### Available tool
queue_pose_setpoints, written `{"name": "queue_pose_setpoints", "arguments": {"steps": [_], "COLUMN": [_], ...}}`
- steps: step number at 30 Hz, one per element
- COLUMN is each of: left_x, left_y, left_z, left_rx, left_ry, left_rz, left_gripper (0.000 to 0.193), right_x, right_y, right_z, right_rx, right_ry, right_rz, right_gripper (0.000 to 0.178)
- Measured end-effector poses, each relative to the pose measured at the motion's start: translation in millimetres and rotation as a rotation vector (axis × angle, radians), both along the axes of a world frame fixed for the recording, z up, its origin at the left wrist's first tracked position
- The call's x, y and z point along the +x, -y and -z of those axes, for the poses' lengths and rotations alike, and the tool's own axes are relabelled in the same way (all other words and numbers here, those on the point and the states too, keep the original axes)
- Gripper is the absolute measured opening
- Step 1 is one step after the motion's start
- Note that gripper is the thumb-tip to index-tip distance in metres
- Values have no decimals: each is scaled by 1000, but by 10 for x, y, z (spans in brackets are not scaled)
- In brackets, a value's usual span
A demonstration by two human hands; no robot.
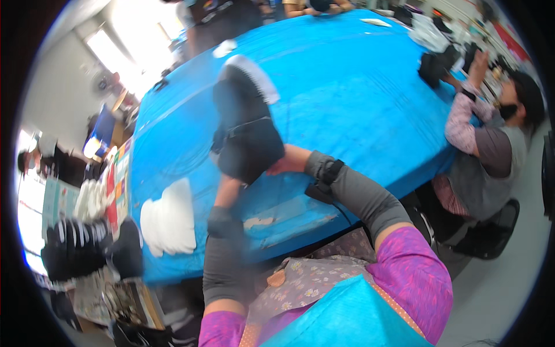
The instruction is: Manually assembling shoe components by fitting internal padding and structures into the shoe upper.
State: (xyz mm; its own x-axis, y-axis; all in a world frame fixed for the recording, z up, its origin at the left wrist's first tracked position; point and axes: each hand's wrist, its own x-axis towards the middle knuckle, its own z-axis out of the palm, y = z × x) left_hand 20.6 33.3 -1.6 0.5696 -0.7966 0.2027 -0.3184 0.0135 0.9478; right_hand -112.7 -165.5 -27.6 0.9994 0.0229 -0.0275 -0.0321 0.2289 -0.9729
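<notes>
Dark boot [245, 130] at 11 o'clock over blue-covered bench [347, 98]. Right hand [284, 162] clamped on its near end; left hand [228, 188] grip hidden, can't tell. Plastic bag [429, 33] toward 1 o'clock, contents unclear.

Bright windows [111, 53], grey floor [491, 289]

This looks like a workshop for shoes: a big table [358, 110] with a blue cover fills the middle, flat white pieces [167, 222] shaped like soles lie in a row on it, and a dark shoe [251, 141] is held over it. A worker [491, 168] in a grey vest sits at the right side, and more people are at the far edge. Black things [84, 251] are heaped at the left, and a clear bag [429, 33] sits among clutter at the far right.
</notes>
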Motion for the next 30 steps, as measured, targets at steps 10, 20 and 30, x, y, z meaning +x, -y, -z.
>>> {"name": "queue_pose_setpoints", "arguments": {"steps": [10, 20, 30], "left_x": [79, 172, 241], "left_y": [36, -14, 24], "left_z": [85, 180, 211], "left_rx": [181, 144, 252], "left_ry": [-118, -171, -161], "left_rz": [82, 92, -14], "left_gripper": [35, 37, 33], "right_x": [-22, 22, 28], "right_y": [13, -24, -34], "right_z": [-1, -4, -31], "right_rx": [235, 313, 338], "right_ry": [-82, -113, -129], "right_rz": [-8, -45, -53], "right_gripper": [29, 28, 25]}}
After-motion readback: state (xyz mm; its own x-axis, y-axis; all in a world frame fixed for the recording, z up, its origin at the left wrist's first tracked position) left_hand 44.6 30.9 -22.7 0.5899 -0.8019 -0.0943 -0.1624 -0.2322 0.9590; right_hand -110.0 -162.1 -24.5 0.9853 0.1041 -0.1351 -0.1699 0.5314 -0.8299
